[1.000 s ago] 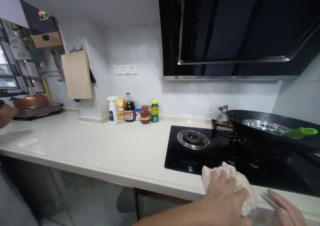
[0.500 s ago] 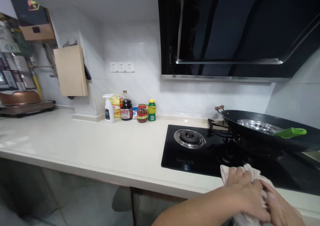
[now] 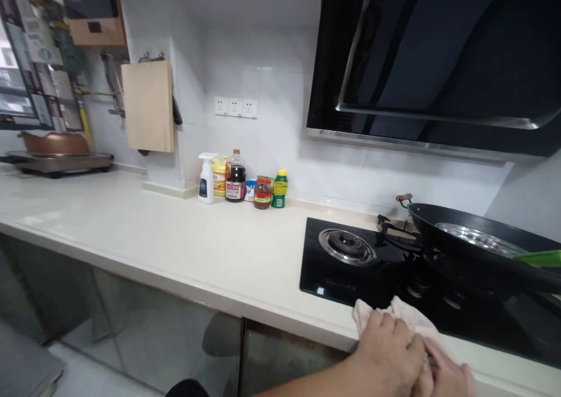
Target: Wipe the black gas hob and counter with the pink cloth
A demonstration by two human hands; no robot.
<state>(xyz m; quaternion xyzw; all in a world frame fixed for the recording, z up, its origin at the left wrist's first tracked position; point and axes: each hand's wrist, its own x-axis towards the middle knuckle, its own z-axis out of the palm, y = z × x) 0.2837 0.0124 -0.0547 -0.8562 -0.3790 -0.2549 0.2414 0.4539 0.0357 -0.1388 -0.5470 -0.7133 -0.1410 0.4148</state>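
Observation:
A pale, crumpled cloth (image 3: 405, 314) is bunched between my two hands at the front edge of the counter, close to the stove. My left hand (image 3: 388, 347) has its fingers wrapped over the cloth from above. Pressed against it from the right, my right hand (image 3: 447, 370) grips the same cloth, its lower part cut off by the frame. Just beyond the hands lies the black gas stove (image 3: 350, 283) with a round burner (image 3: 347, 246). On its right side sits a black wok (image 3: 451, 239) holding a shiny metal piece and a green handle (image 3: 541, 259).
A white spray bottle (image 3: 206, 180), a soy sauce bottle (image 3: 235, 178), a red-lidded jar (image 3: 262, 194) and a green bottle (image 3: 280, 189) stand by the wall. The range hood (image 3: 421, 81) overhangs the stove. A cutting board (image 3: 148, 107) hangs left; a copper-coloured pot (image 3: 56, 144) stands beyond.
The camera view has turned so that most things sit further right. Both hands and the cloth have moved left along the stove's front edge.

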